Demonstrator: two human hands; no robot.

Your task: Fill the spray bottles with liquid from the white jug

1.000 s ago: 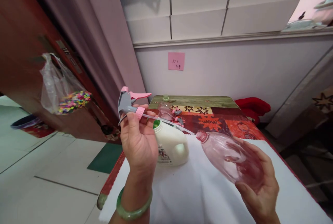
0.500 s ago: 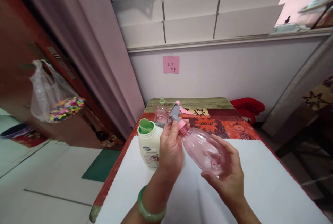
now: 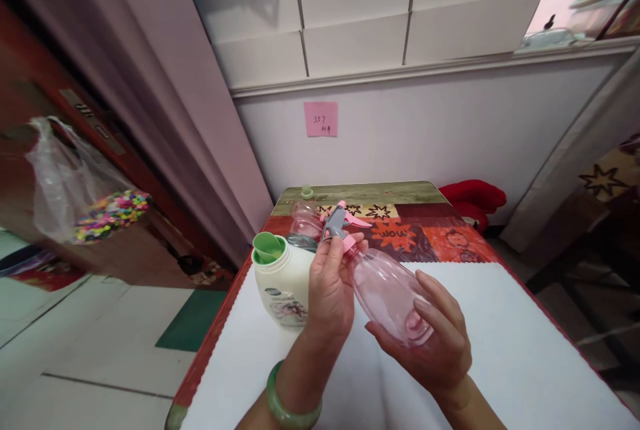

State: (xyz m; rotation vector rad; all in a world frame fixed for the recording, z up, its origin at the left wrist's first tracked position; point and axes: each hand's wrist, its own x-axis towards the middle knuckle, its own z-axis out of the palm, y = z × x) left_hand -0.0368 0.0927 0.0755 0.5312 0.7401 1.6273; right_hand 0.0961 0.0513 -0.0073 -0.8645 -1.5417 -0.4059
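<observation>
My left hand (image 3: 330,290), with a green bangle on its wrist, pinches the pink collar of a grey and pink trigger sprayer head (image 3: 340,223) that sits on the neck of a clear pink bottle (image 3: 387,293). My right hand (image 3: 435,343) cups that bottle from below, fingers wrapped round its lower body. The bottle is tilted, neck pointing away and up to the left. Both hands are held above a white cloth (image 3: 500,350) on the table.
A white jug with an open green top (image 3: 280,277) stands just left of my left hand. Another clear pink bottle (image 3: 303,220) lies behind it on the patterned red tablecloth (image 3: 440,237). A bag of coloured beads (image 3: 95,207) hangs at left. The wall carries a pink note (image 3: 321,119).
The sprayer head, held apart at first with its tube outside the bottle, has gone into the neck. Both hands came together and my left fingers now grip the collar.
</observation>
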